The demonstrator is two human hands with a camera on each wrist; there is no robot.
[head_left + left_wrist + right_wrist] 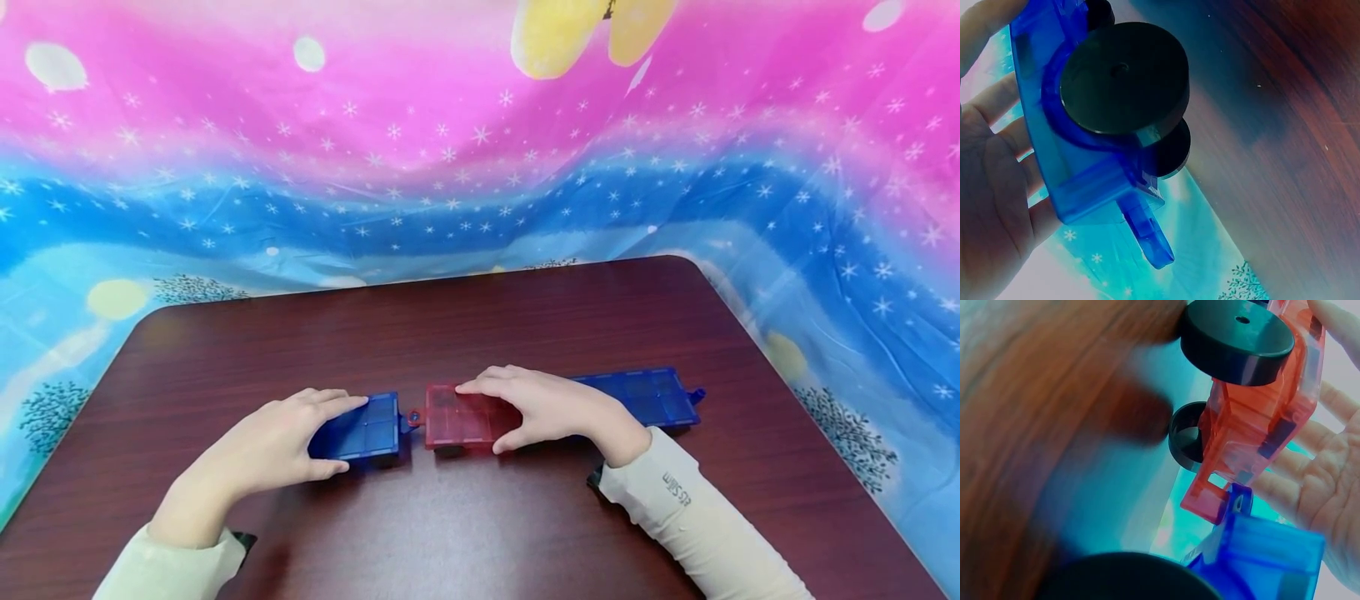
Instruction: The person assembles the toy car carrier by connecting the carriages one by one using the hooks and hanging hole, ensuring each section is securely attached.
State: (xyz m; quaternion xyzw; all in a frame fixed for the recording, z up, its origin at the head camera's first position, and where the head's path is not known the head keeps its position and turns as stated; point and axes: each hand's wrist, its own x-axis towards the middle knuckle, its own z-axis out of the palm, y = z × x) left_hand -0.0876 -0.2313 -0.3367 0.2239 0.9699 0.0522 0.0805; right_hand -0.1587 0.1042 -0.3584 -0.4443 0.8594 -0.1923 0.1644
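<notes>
My left hand (273,442) grips a short translucent blue toy wagon base (378,427) from its left end, thumb on the near side and fingers over the far side. In the left wrist view its black wheel (1125,78) and a blue hook (1147,234) show. My right hand (551,408) holds a translucent red wagon base (452,417) across its sides. Between the two bases, the red ring (413,418) meets a blue coupling; I cannot tell if they are hooked. A longer blue base (637,396) is linked behind the red one by a blue hook (1240,501).
All the bases stand in a row on a dark wooden table (465,325) with rounded corners. Another blue hook (697,395) sticks out at the row's right end. A pink and blue patterned cloth (420,150) hangs behind and around the table.
</notes>
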